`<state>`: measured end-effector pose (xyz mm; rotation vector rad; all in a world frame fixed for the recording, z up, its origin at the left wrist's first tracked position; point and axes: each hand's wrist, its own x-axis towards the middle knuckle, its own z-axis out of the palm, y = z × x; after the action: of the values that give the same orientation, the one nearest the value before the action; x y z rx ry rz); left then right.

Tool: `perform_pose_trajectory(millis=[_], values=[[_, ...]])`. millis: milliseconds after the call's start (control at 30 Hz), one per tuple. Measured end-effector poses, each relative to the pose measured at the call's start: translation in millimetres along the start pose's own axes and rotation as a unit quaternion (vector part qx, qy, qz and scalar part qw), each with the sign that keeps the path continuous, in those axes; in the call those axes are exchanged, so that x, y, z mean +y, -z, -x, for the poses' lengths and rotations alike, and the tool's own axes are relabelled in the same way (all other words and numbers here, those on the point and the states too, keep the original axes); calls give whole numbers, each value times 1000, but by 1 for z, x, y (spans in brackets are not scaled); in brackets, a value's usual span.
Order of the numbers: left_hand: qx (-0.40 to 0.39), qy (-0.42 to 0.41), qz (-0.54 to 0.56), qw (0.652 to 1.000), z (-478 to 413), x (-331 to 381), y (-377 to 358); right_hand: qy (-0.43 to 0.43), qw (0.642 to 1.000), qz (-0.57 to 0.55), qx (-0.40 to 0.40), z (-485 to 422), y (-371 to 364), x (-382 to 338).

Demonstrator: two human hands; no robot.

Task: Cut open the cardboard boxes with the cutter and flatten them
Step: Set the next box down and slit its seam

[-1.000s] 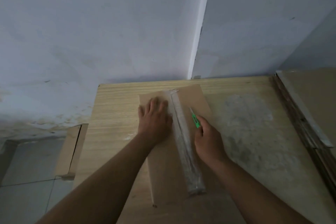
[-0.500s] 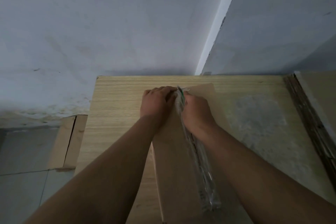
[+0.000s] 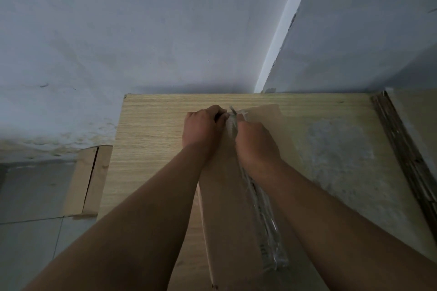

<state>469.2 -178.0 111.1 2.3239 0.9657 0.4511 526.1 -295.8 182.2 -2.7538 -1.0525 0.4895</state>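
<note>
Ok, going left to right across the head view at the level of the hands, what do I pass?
Cardboard sheets on the floor → bare table → left hand → taped seam of the box → right hand → pale patch on the table → stacked flat cardboard.

walls (image 3: 142, 30): grey, stained | table (image 3: 153, 130): light wood | floor (image 3: 28, 196): tiled
</note>
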Motion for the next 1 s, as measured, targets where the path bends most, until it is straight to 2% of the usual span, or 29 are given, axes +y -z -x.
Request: perform_pose_trajectory(millis=[167, 267, 400, 533, 600, 733, 833, 1000], values=[[-13, 5, 12, 1000, -1, 0, 1, -9, 1000, 25, -2, 23, -7, 9], [-16, 9, 4, 1000, 0, 2, 2, -37, 999, -20, -31, 41, -11, 18], [-17, 20, -2, 1000, 0, 5, 5, -11, 999, 7, -39, 69, -21, 22], [-12, 9, -7, 1000, 1, 4, 4, -13, 995, -37, -87, 83, -21, 30], [-14, -1, -7, 1000, 0, 2, 3, -13, 995, -39, -86, 87, -19, 29], [-61, -68, -88, 992, 13, -6, -2, -30, 998, 3, -60, 77, -13, 28], [-92, -135, -147, 976, 51, -14, -3, -27, 998, -5, -56, 63, -8, 32], [-153, -135, -187, 961, 135, -5, 0, -21, 995, 18, -96, 42, 10, 25]])
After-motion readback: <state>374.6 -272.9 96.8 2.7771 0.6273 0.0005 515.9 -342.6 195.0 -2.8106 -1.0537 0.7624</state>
